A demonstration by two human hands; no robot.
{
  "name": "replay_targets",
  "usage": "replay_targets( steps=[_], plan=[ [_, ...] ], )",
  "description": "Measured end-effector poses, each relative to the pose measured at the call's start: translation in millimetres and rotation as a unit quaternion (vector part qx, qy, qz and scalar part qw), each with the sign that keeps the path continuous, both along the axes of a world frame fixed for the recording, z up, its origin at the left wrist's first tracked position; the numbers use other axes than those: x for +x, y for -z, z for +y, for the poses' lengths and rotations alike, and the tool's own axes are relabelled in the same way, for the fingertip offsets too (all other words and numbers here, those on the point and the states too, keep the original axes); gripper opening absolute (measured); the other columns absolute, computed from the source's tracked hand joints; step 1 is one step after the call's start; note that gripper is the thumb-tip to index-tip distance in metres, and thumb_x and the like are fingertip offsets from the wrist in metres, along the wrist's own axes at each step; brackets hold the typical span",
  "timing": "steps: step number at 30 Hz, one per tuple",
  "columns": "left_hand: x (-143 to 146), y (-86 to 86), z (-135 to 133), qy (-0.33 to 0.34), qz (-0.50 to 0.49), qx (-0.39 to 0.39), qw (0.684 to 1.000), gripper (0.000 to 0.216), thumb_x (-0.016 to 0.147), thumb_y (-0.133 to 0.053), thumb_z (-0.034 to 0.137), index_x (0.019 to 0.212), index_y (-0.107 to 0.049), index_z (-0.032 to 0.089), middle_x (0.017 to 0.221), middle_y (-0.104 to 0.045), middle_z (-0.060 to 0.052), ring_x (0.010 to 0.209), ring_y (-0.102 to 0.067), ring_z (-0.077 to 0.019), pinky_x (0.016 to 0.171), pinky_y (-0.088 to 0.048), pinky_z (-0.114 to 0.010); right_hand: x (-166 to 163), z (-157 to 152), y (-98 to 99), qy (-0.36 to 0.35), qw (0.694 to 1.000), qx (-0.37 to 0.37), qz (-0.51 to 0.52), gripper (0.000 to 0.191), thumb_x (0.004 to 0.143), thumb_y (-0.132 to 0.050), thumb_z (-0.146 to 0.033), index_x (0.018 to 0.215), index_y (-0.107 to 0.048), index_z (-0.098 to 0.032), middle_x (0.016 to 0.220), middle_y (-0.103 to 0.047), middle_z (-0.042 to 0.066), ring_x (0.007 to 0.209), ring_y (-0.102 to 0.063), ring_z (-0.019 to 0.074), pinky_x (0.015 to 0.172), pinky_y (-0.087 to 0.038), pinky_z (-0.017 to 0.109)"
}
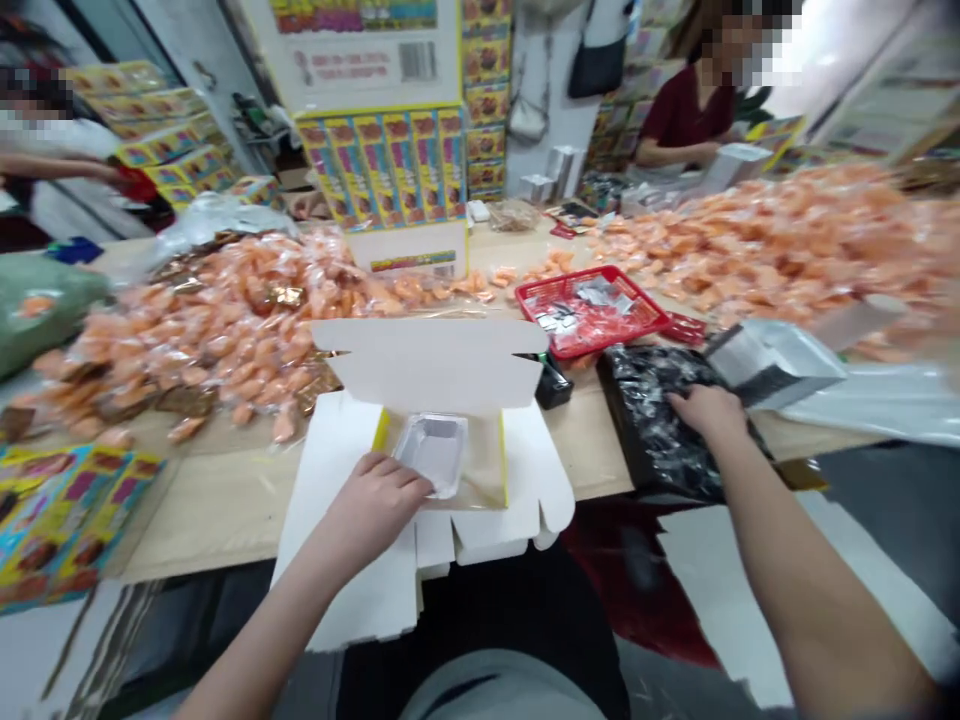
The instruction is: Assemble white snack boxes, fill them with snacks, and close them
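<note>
An open white cardboard box (442,360) with yellow inner edges lies at the table's front edge, its flaps spread. A silver foil tray (433,450) sits inside it. My left hand (375,500) grips the tray's near corner with curled fingers. My right hand (705,412) reaches into a black bag of small dark packets (652,400) to the right; its fingers are curled into the packets, and I cannot make out what they hold.
Heaps of orange wrapped packets (225,320) cover the table left and right. A red tray (592,310) of small sachets stands behind the black bag. Printed cartons (52,510) sit at front left. Two other people work at the far side.
</note>
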State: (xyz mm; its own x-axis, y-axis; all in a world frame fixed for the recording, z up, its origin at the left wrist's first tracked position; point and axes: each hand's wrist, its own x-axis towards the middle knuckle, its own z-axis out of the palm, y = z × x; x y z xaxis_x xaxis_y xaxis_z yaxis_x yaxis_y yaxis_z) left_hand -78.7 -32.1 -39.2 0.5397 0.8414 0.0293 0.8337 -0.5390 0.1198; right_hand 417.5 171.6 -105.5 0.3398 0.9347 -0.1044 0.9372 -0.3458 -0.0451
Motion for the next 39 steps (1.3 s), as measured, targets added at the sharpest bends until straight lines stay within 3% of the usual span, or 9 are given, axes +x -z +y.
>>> replay_targets(
  steps=[5,8,11,14,17,21,25,32,39],
  plan=[
    [-1.1,13.5,-3.5,-0.049,-0.012,-0.024,0.998,0.045,0.084,-0.06,0.06,0.109,-0.066,0.023,0.126,-0.065,-0.006,0.117,-0.057,-0.0299,0.1,-0.032,-0.049,14.3,-15.5,-13.5,-0.03,0.98,0.194,-0.006,0.036,0.086,-0.053,-0.036,0.067,-0.074,-0.014,0.053,-0.059,0.015,0.052,-0.059,0.025,0.054,-0.037,0.037],
    [-2.3,23.1,-8.4,-0.056,-0.025,-0.005,0.998,0.047,0.08,-0.063,0.061,0.101,-0.066,0.019,0.138,-0.057,-0.009,0.132,-0.046,-0.0324,0.115,-0.014,-0.053,-32.0,-60.3,-43.5,-0.096,0.914,0.394,-0.016,0.037,0.094,-0.042,-0.033,0.105,-0.072,-0.016,0.081,-0.07,0.019,0.075,-0.066,0.0302,0.064,-0.046,0.04],
    [-3.4,28.5,-10.8,-0.083,-0.028,-0.029,0.996,0.046,0.08,-0.066,0.059,0.101,-0.065,0.018,0.131,-0.062,-0.012,0.124,-0.055,-0.0303,0.115,-0.016,-0.051,-127.6,-117.4,-66.3,-0.308,0.829,0.465,0.044,0.032,0.092,-0.052,-0.019,0.122,-0.062,-0.02,0.106,-0.071,0.012,0.094,-0.067,0.024,0.083,-0.051,0.035],
    [-2.6,29.6,-10.0,-0.099,-0.039,-0.035,0.994,0.044,0.08,-0.066,0.055,0.108,-0.063,0.021,0.129,-0.063,-0.01,0.117,-0.059,-0.0286,0.113,-0.02,-0.052,-225.8,-151.0,-63.0,-0.513,0.765,0.383,0.069,0.028,0.089,-0.057,-0.013,0.116,-0.063,-0.017,0.103,-0.071,0.007,0.097,-0.064,0.0198,0.091,-0.048,0.033],
    [1.1,31.0,-10.1,-0.116,-0.048,-0.028,0.992,0.042,0.079,-0.068,0.055,0.105,-0.063,0.023,0.124,-0.065,-0.008,0.112,-0.061,-0.0277,0.112,-0.021,-0.052,-279.6,-152.5,-42.1,-0.554,0.801,0.228,0.009,0.013,0.087,-0.058,-0.01,0.089,-0.07,-0.016,0.081,-0.069,0.006,0.087,-0.063,0.0213,0.094,-0.044,0.039],
    [7.1,34.9,-17.3,-0.134,-0.071,-0.013,0.988,0.05,0.074,-0.069,0.062,0.104,-0.063,0.022,0.121,-0.065,-0.009,0.112,-0.06,-0.0278,0.114,-0.021,-0.05,-284.7,-141.3,-22.1,-0.561,0.824,0.075,0.01,0.005,0.084,-0.067,-0.02,0.082,-0.071,-0.017,0.081,-0.067,0.005,0.082,-0.064,0.021,0.102,-0.038,0.046],
    [-10.7,35.3,-21.0,-0.136,-0.139,0.04,0.98,0.056,0.083,-0.056,0.065,0.122,-0.058,0.025,0.129,-0.06,-0.009,0.127,-0.049,-0.0289,0.114,-0.022,-0.051,-272.0,-137.9,-16.2,-0.564,0.817,0.098,0.077,0.011,0.088,-0.06,-0.021,0.086,-0.071,-0.02,0.083,-0.066,0.002,0.083,-0.065,0.0184,0.104,-0.035,0.046],
    [-149.0,59.3,42.6,-0.576,-0.172,0.092,0.793,0.034,0.092,-0.044,0.039,0.109,-0.057,0.012,0.109,-0.064,-0.019,0.107,-0.057,-0.0295,0.095,-0.043,-0.042,-267.3,-137.4,-3.1,-0.545,0.784,0.228,0.191,0.025,0.095,-0.048,-0.031,0.108,-0.067,-0.021,0.105,-0.068,0.008,0.1,-0.062,0.0255,0.1,-0.04,0.05],
    [-203.8,89.0,78.7,-0.649,-0.145,0.052,0.745,0.044,0.079,-0.058,0.035,0.113,-0.052,0.008,0.109,-0.062,-0.027,0.108,-0.057,-0.0401,0.088,-0.043,-0.047,-257.5,-133.8,-4.0,-0.576,0.759,0.228,0.2,0.024,0.093,-0.051,-0.028,0.113,-0.064,-0.024,0.105,-0.07,0.004,0.1,-0.064,0.0251,0.1,-0.039,0.048]
  ],
)
